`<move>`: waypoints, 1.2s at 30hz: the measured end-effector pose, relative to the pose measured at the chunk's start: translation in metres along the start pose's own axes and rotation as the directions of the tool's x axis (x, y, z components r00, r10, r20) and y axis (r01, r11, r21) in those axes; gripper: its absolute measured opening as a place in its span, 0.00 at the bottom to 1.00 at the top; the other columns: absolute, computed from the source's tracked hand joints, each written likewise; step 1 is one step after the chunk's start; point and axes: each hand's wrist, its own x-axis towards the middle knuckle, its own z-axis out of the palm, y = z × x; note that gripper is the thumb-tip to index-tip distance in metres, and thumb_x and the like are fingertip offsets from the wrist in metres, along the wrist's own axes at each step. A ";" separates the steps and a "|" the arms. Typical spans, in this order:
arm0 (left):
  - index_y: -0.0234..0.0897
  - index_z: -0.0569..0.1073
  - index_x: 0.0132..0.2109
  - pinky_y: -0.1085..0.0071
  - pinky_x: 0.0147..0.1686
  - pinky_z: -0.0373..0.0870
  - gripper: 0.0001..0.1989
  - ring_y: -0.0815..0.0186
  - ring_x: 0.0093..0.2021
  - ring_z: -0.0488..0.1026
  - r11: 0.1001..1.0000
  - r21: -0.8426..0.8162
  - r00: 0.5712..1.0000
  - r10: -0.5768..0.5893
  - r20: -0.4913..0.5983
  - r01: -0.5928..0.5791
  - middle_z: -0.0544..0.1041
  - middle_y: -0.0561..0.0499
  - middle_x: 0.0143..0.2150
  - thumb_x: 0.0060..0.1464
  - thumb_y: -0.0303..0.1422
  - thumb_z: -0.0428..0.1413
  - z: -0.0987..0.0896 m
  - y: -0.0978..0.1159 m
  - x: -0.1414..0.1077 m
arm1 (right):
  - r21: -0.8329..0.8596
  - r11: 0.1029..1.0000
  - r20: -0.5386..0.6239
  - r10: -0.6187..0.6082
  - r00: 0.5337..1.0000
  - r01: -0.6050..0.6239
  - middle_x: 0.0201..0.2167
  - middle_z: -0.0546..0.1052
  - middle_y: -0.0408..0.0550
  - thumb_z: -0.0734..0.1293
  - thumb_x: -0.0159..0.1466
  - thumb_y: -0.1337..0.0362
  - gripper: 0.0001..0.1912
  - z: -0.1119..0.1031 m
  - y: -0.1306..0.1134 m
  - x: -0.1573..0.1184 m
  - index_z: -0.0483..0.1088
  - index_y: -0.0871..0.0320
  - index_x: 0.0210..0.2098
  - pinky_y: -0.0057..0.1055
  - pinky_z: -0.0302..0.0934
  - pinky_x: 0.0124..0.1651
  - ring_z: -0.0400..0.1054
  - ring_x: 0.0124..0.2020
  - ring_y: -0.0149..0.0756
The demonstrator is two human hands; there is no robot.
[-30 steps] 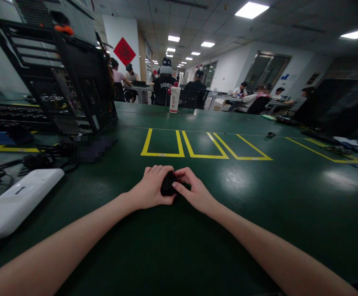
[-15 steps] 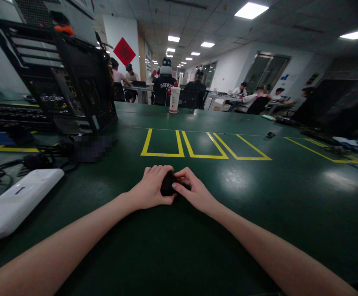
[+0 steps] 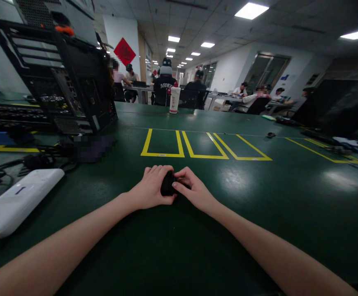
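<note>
A small black object [image 3: 168, 185] is held between my two hands, low over the green table [image 3: 173, 246]. Its kind does not show, since my fingers cover much of it. My left hand [image 3: 152, 187] wraps round its left side, thumb toward me and fingers over the far side. From the right, my right hand [image 3: 194, 190] pinches its edge between thumb and fingers. I cannot tell whether the object rests on the table.
Yellow tape outlines [image 3: 163, 155] lie beyond my hands. At left are a white elongated device [image 3: 21, 201], dark cables and an open black computer case [image 3: 86, 82]. A white cup [image 3: 174, 100] stands at the far edge. People sit at desks behind.
</note>
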 end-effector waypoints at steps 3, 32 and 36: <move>0.39 0.57 0.50 0.60 0.44 0.55 0.28 0.57 0.44 0.63 1.000 0.000 1.000 0.001 -0.015 -0.001 0.66 0.47 0.44 0.43 0.42 0.56 0.004 -0.002 0.001 | -0.007 0.999 -0.009 0.033 0.999 -0.033 0.41 0.66 0.46 0.62 0.59 0.64 0.12 0.000 0.000 0.000 0.59 0.55 0.42 0.37 0.62 0.46 0.65 0.44 0.34; 0.39 0.56 0.49 0.59 0.44 0.56 0.27 0.56 0.44 0.63 1.000 0.018 1.000 -0.022 0.005 0.021 0.65 0.46 0.46 0.43 0.37 0.56 0.002 -0.001 0.002 | 0.093 0.995 0.041 0.018 0.999 -0.022 0.38 0.66 0.43 0.62 0.59 0.63 0.09 -0.002 0.002 0.000 0.60 0.55 0.38 0.37 0.64 0.43 0.66 0.43 0.35; 0.39 0.57 0.49 0.59 0.43 0.56 0.25 0.56 0.44 0.63 0.999 0.005 0.999 -0.033 0.029 0.033 0.65 0.46 0.46 0.44 0.37 0.56 -0.002 0.002 0.002 | 0.034 0.998 0.018 0.046 0.999 -0.047 0.43 0.66 0.45 0.63 0.58 0.65 0.13 -0.001 0.000 0.001 0.59 0.54 0.43 0.39 0.61 0.48 0.64 0.45 0.35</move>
